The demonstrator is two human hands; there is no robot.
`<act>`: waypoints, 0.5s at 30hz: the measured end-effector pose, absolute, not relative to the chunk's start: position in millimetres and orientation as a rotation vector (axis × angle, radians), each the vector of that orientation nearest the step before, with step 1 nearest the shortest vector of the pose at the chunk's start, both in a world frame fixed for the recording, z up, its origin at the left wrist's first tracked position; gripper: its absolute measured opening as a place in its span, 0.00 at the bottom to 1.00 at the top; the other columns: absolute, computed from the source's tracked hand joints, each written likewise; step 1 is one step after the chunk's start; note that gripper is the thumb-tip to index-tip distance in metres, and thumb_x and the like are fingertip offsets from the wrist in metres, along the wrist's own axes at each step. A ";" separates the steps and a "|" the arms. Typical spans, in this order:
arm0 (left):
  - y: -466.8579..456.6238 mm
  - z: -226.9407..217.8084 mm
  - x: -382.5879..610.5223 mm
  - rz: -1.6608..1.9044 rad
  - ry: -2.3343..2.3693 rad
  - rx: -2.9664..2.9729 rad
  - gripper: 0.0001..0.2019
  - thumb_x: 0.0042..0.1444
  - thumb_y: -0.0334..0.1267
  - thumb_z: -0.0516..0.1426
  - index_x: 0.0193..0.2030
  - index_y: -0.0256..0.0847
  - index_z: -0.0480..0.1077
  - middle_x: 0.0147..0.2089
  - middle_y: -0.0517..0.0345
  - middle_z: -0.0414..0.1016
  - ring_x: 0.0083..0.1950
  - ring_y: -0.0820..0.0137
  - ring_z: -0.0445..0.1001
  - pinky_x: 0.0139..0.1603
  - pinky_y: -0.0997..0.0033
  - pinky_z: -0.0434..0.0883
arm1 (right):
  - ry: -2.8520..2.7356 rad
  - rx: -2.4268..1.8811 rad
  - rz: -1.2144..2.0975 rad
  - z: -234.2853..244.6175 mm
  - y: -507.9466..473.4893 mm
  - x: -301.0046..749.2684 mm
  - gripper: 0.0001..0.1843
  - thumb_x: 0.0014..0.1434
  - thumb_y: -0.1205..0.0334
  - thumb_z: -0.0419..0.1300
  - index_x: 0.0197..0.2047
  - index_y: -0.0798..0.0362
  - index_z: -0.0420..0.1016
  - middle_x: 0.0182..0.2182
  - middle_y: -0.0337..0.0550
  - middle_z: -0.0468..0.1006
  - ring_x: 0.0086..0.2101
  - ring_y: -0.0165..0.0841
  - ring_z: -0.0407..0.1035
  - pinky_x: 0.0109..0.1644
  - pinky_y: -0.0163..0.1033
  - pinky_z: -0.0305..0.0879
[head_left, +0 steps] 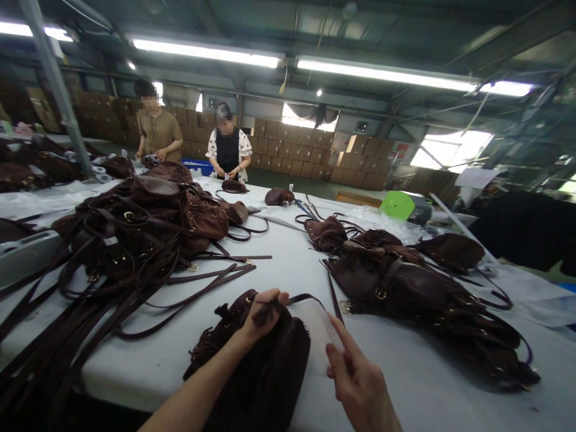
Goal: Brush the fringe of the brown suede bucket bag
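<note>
A dark brown fringed suede bag [265,372] lies at the near edge of the white table [288,258], right in front of me. My left hand [263,315] is closed on the tassel at the bag's top. My right hand [360,384] pinches a small clear plastic sleeve [317,324] beside the bag, with the forefinger stretched along its edge. A thin brown strap [310,297] arcs from the bag past the sleeve.
A big heap of brown bags and long straps [139,234] fills the left of the table; another pile of bags [405,282] lies on the right. Two people [157,129] [228,150] work at the far end. A green lid [396,205] and stacked cartons [315,156] stand behind.
</note>
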State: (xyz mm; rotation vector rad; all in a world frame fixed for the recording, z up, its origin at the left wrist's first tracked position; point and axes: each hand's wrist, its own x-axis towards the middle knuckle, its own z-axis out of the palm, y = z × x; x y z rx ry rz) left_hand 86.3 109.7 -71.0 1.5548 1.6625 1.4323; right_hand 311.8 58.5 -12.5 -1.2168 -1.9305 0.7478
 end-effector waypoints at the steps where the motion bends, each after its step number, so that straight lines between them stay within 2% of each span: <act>1: 109.1 -60.0 80.0 1.466 1.632 1.580 0.24 0.63 0.56 0.47 0.23 0.41 0.53 0.23 0.66 0.51 0.27 0.74 0.54 0.30 0.71 0.54 | -1.910 -1.286 0.868 -5.0 68.9 309.0 0.35 0.64 0.48 0.51 0.68 0.58 0.59 0.19 0.39 0.72 0.18 0.34 0.67 0.21 0.37 0.68; 4: 110.0 -28.4 66.2 1.520 1.496 1.705 0.25 0.63 0.57 0.46 0.22 0.41 0.51 0.22 0.66 0.49 0.26 0.75 0.51 0.29 0.71 0.51 | -1.938 -1.365 1.051 15.9 102.2 296.5 0.36 0.60 0.52 0.53 0.69 0.57 0.56 0.18 0.34 0.70 0.15 0.31 0.63 0.17 0.32 0.62; 10: 119.0 15.6 57.4 1.410 1.421 1.960 0.24 0.62 0.53 0.50 0.20 0.39 0.56 0.20 0.68 0.49 0.24 0.77 0.49 0.26 0.72 0.47 | -2.154 -1.414 1.008 45.4 136.6 270.1 0.33 0.60 0.60 0.58 0.67 0.57 0.59 0.14 0.31 0.67 0.14 0.28 0.61 0.16 0.28 0.59; 15: 123.0 29.3 61.9 1.359 1.404 1.985 0.24 0.60 0.53 0.51 0.19 0.39 0.57 0.19 0.69 0.48 0.24 0.78 0.48 0.24 0.73 0.47 | -2.348 -1.342 1.287 48.3 122.1 256.8 0.34 0.60 0.57 0.60 0.67 0.56 0.60 0.14 0.30 0.67 0.12 0.26 0.59 0.12 0.27 0.53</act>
